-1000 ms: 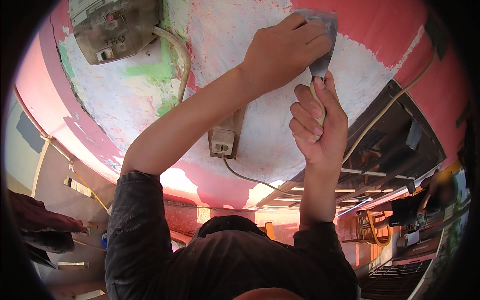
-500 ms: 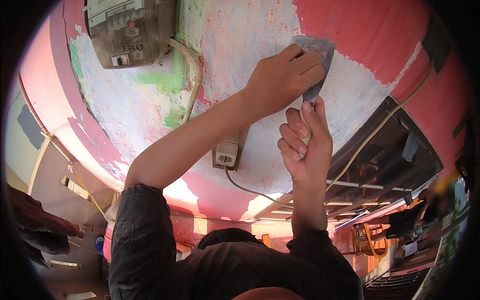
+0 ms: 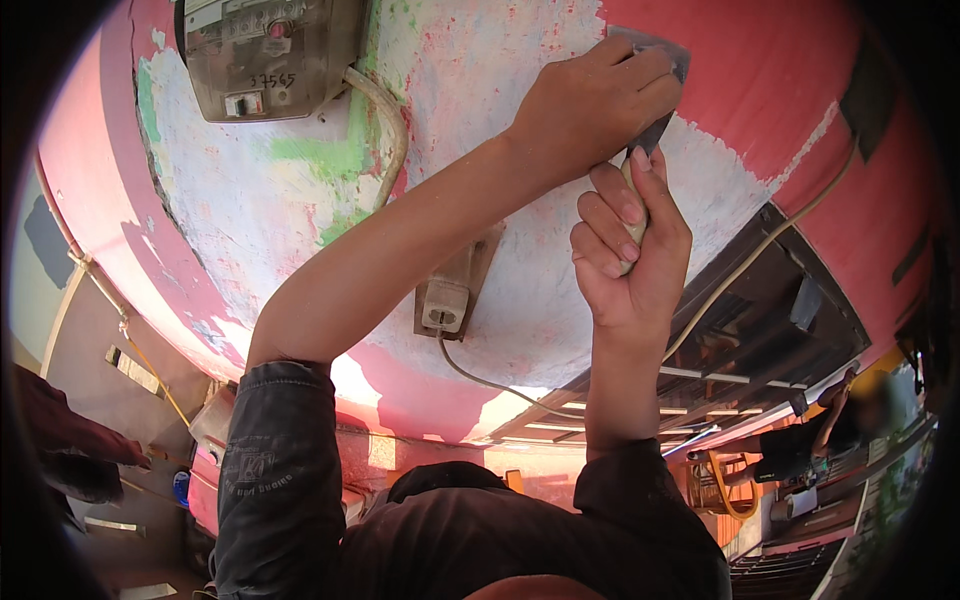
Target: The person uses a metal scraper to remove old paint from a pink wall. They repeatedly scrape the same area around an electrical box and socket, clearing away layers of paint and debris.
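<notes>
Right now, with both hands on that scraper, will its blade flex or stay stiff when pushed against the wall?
The scraper looks thin and flat, so probably springy. The left hand presses its blade flat, suggesting some give. The right hand wraps the handle firmly.

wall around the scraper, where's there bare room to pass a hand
Free: the scraped white patch between the grey cable and the left hand, and the pink paint right of the scraper. Crowded: below, where the right hand grips the handle beside the socket, and top left at the meter box.

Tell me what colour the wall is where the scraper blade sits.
Mostly white, at the edge of pink paint, under the scraper; head view.
</notes>
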Available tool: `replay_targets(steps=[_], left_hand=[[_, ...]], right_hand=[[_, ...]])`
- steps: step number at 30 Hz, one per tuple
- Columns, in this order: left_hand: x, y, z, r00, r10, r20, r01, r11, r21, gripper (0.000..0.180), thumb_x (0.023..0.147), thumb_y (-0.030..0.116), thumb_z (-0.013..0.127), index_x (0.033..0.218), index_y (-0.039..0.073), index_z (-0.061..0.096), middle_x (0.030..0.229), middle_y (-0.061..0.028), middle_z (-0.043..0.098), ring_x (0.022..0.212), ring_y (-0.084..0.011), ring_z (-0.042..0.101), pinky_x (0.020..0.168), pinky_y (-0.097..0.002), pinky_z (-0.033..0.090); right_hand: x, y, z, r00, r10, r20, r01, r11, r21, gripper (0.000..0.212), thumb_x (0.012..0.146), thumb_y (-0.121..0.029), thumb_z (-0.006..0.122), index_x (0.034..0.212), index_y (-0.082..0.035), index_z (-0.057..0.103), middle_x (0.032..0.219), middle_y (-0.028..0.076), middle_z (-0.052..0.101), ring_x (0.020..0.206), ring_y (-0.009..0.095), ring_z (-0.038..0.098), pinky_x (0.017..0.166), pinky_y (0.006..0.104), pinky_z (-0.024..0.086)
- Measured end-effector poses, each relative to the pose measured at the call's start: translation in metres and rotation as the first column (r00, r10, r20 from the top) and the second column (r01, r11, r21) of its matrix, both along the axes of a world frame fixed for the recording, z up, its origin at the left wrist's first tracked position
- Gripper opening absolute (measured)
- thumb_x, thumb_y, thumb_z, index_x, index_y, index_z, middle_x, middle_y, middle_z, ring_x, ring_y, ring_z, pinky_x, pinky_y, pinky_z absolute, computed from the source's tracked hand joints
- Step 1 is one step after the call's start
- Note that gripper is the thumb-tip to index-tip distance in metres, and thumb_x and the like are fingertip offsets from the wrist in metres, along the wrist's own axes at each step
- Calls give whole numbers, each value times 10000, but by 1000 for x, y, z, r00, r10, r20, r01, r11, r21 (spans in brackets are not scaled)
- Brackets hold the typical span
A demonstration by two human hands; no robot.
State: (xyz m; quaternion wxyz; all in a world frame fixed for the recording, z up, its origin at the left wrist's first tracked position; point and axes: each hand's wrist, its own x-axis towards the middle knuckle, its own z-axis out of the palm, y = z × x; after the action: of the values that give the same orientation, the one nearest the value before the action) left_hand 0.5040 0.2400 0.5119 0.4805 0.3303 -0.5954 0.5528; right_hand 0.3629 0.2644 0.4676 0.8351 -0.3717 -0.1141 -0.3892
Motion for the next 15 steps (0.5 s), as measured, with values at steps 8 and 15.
replay_targets(steps=[8,15], left_hand=[[-5,-4,-1,999,7,-32,-9,999,-37,227,693,104,722,869,135,582,902,25,597,836,-201,603,507,-309,519],[-3,-10,-9,999,13,-29,-15,997,-77,237,680,181,725,850,114,575,884,2,588,805,-228,588,514,-336,500]], right_hand=[[-10,-6,7,990,-78,-119,69,995,-71,70,1081,-140,510,1138,-168,479,684,-14,450,451,52,333,360,212,259],[-15,1,4,971,-155,-181,135,984,-119,132,1058,-135,556,1147,-141,459,692,-17,444,474,53,341,372,217,245]])
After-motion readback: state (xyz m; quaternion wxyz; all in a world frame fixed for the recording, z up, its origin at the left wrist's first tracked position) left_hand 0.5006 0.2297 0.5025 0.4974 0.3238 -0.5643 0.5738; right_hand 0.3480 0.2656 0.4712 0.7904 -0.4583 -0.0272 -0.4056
